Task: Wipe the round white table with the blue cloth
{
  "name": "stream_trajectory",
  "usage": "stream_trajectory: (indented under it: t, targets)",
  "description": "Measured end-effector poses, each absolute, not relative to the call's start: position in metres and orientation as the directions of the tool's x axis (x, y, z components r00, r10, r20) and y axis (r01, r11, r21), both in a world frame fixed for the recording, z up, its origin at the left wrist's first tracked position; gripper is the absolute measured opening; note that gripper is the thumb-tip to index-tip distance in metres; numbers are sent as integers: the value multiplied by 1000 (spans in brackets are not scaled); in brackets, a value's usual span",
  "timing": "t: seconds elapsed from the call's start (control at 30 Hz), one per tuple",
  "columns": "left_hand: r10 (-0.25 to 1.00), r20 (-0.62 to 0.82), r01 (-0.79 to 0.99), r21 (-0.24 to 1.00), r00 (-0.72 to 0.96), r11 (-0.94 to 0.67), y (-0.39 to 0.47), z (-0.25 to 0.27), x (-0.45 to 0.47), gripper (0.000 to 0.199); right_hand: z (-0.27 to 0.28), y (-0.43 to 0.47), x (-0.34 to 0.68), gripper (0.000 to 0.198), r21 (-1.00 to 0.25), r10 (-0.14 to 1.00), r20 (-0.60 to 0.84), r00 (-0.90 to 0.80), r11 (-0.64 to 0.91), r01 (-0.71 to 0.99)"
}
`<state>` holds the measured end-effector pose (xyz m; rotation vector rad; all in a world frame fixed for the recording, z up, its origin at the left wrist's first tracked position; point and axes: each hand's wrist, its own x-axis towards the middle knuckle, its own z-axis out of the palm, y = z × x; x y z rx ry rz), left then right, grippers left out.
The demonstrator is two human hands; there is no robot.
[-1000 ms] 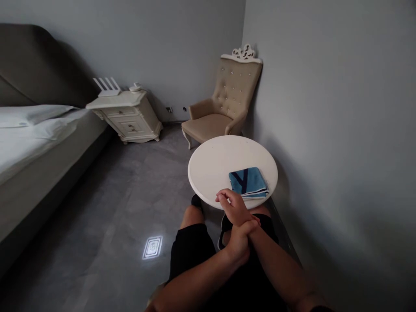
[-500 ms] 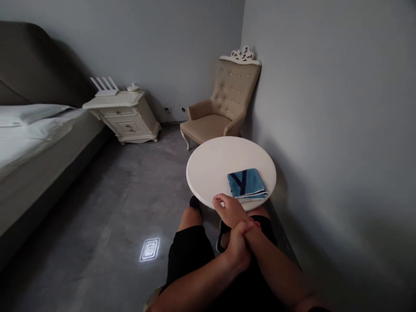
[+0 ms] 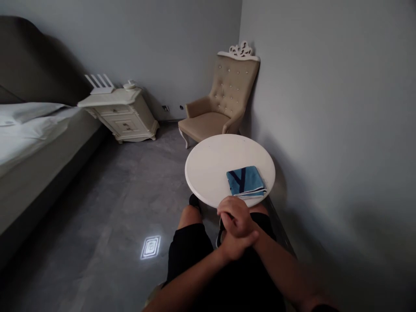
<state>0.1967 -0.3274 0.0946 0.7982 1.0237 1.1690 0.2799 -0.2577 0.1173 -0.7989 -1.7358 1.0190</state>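
My left hand (image 3: pixel 235 245) is wrapped round my right wrist from below, its thumb lying across the wrist. My right hand (image 3: pixel 236 212) is bent at the wrist with its fingers curled in, and no object shows in it; its fingertips are partly hidden. Both hands are above my lap, at the near edge of a round white table (image 3: pixel 208 164). A folded blue towel (image 3: pixel 248 180) with dark stripes and a white edge lies on the table just beyond my right hand, touched by neither hand.
Behind the table stands a tan tufted armchair (image 3: pixel 204 125). A white nightstand (image 3: pixel 123 112) holds a router (image 3: pixel 102 86) with antennas and a small white device (image 3: pixel 130 85). A bed (image 3: pixel 39 134) is at left, a grey wall (image 3: pixel 331 121) at right. A light patch (image 3: pixel 151 247) shines on the floor.
My right hand has bent and curled further over. My left hand has shifted its hold, with the thumb now stretched along the right wrist. The towel stays put; the view tilts slightly.
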Motion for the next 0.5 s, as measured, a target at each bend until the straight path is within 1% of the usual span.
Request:
stream_trajectory:
  t: [0.03, 0.07, 0.1, 0.17, 0.23, 0.27, 0.3, 0.37, 0.43, 0.5]
  targets:
    - [977, -143, -195, 966, 155, 173, -321, 87, 188, 45, 110, -246, 285, 21, -839, 819, 438, -371, 520, 159]
    - [961, -86, -44, 994, 262, 101, -313, 79, 177, 41, 102, -232, 291, 24, -767, 790, 465, -400, 585, 264]
    - [949, -70, 107, 993, 309, 38, -306, 71, 165, 41, 93, -216, 299, 28, -690, 778, 463, -425, 617, 379]
    - [964, -63, 364, 931, 260, -37, -290, 53, 138, 39, 76, -181, 318, 39, -548, 819, 376, -433, 574, 609]
    - [977, -79, 565, 824, 196, -46, -276, 39, 112, 32, 64, -144, 339, 51, -377, 886, 226, -405, 463, 802]
    - [979, -89, 651, 757, 186, -55, -268, 34, 100, 30, 60, -128, 349, 57, -292, 914, 141, -381, 406, 866]
    - [973, -108, 729, 680, 203, -76, -262, 30, 88, 29, 57, -114, 358, 63, -222, 934, 62, -352, 357, 908]
    - [960, -149, 848, 514, 237, -130, -249, 23, 66, 29, 54, -96, 371, 74, -140, 963, -44, -266, 258, 956]
    - [952, -217, 918, 378, 216, -122, -238, 16, 46, 26, 49, -94, 378, 79, -115, 987, -52, -151, 144, 983]
    - [948, -263, 952, 287, 182, -103, -231, 5, 24, 27, 40, -107, 383, 80, -114, 998, -5, -70, 69, 991]
